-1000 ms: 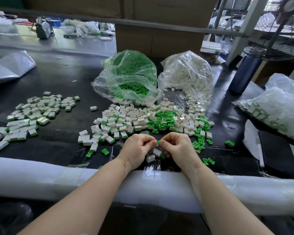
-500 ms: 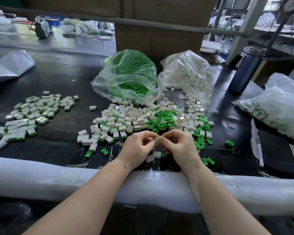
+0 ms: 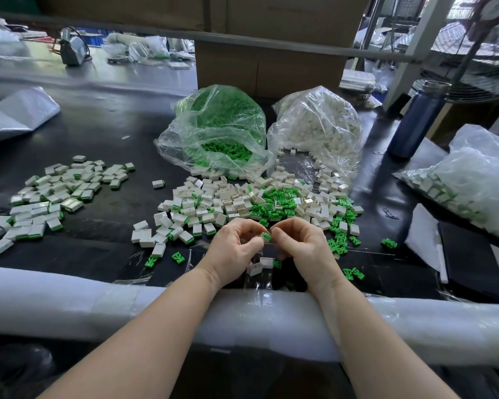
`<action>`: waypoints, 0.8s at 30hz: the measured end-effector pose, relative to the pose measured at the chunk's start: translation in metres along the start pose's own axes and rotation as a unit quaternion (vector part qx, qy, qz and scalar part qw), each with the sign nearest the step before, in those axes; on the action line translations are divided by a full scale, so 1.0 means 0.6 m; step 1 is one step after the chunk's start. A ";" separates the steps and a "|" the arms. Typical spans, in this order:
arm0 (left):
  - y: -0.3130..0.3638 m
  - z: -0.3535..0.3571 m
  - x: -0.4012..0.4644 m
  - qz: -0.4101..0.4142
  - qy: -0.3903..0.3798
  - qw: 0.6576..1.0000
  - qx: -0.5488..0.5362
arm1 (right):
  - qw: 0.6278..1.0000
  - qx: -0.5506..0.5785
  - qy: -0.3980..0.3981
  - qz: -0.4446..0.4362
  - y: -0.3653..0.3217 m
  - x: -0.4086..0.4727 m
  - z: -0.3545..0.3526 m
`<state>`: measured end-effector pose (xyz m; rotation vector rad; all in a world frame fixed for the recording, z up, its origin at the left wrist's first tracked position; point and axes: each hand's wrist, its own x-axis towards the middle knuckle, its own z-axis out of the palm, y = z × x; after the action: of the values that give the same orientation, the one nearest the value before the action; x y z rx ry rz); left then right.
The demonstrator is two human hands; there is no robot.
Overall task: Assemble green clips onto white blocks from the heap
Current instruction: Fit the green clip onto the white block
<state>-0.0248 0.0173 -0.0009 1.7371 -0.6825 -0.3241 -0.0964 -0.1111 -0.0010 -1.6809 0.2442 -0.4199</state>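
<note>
My left hand point(image 3: 236, 249) and my right hand point(image 3: 303, 246) meet just above the black table near its front edge. Between their fingertips sits a small green clip point(image 3: 266, 237), pinched from both sides. Whether a white block is in my left fingers is hidden. Two loose white blocks point(image 3: 260, 264) lie on the table right below my hands. Behind them spreads the heap point(image 3: 242, 203) of white blocks and green clips. A pile of assembled blocks point(image 3: 49, 197) lies at the left.
A clear bag of green clips point(image 3: 213, 131) and a bag of white blocks point(image 3: 317, 128) stand behind the heap. A blue bottle point(image 3: 415, 116) and another filled bag point(image 3: 473, 180) are at the right. A white padded rail point(image 3: 98, 303) runs along the table's front edge.
Both hands have lifted slightly away from the table, still together. The green clip between the fingertips shows more plainly now. The heap and piles are unchanged.
</note>
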 end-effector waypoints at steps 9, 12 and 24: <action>0.000 0.002 0.001 0.014 -0.037 0.999 -0.017 | 0.996 -0.006 -0.084 0.017 -0.004 0.000 0.007; 0.002 0.003 0.000 0.017 -0.045 0.999 0.005 | 0.995 0.024 -0.091 0.027 -0.005 0.001 0.006; -0.002 0.007 0.001 0.030 -0.069 0.996 0.056 | 0.996 0.040 -0.076 0.031 -0.006 -0.001 0.004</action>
<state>-0.0262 0.0138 -0.0028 1.8080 -0.8654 -0.3742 -0.0965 -0.1080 0.0020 -1.6124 0.1655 -0.2504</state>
